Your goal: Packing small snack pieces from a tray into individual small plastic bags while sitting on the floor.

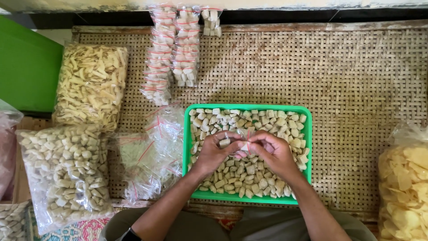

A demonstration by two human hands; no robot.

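Pouch of clear plastic with a red zip strip [244,142] sits pinched between both hands above the middle of the green tray [248,107], with a pale cracker cube [224,143] at its mouth. The left hand [214,154] has its grip closed on the cube and the pouch's near edge, while the right hand [272,154] has its grip clenched on the other edge by the red strip. Any spill here would probably be harmless, since the loose cubes [249,176] heaped in the tray lie right below; the likelier trouble is a cube jamming in the narrow mouth and splitting the thin film, or crumbs fouling the zip so it will not seal. The tray rests near the front edge of the woven mat [356,80]. Just beside its left side lies a slippery pile of empty pouches [151,156], which a forearm could sweep aside. Filled pouches [171,49] line the mat's far edge, and big bags of cubes [67,174] and strips [91,85] stand at its left edge.
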